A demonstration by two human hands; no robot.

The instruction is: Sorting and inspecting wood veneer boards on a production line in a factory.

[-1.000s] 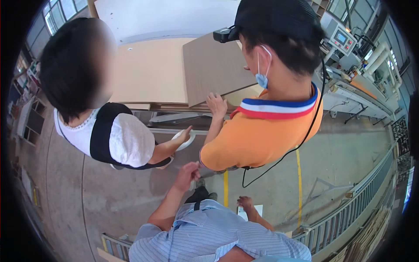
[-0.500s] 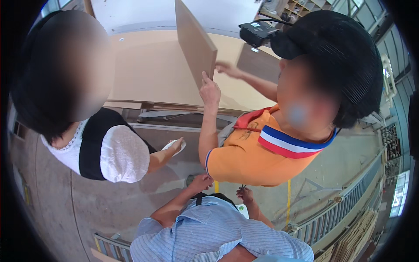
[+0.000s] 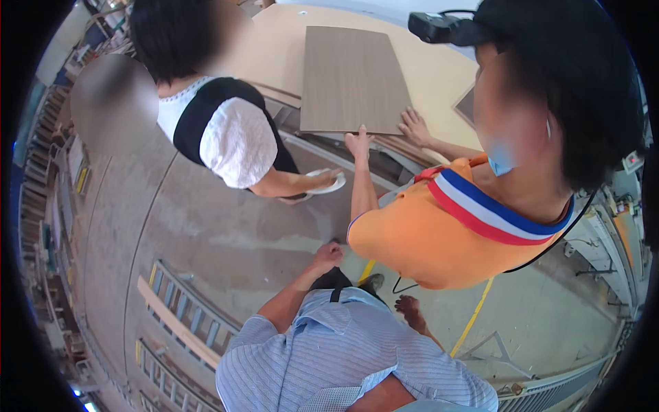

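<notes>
Standing by, judged from posture: left hand (image 3: 328, 255) hangs loosely curled, its grip apparently empty. Brown panel (image 3: 353, 79) lies flat on the desk (image 3: 439, 75) ahead, under a co-worker's hands (image 3: 358, 143). Right hand (image 3: 410, 309) hangs open, empty. Reaching the panel would require stepping forward.

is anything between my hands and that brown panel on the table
Yes. A co-worker in an orange shirt stands between your right hand and the brown panel, their hands on its near edge. Your left hand sits just beside that co-worker's arm.
</notes>
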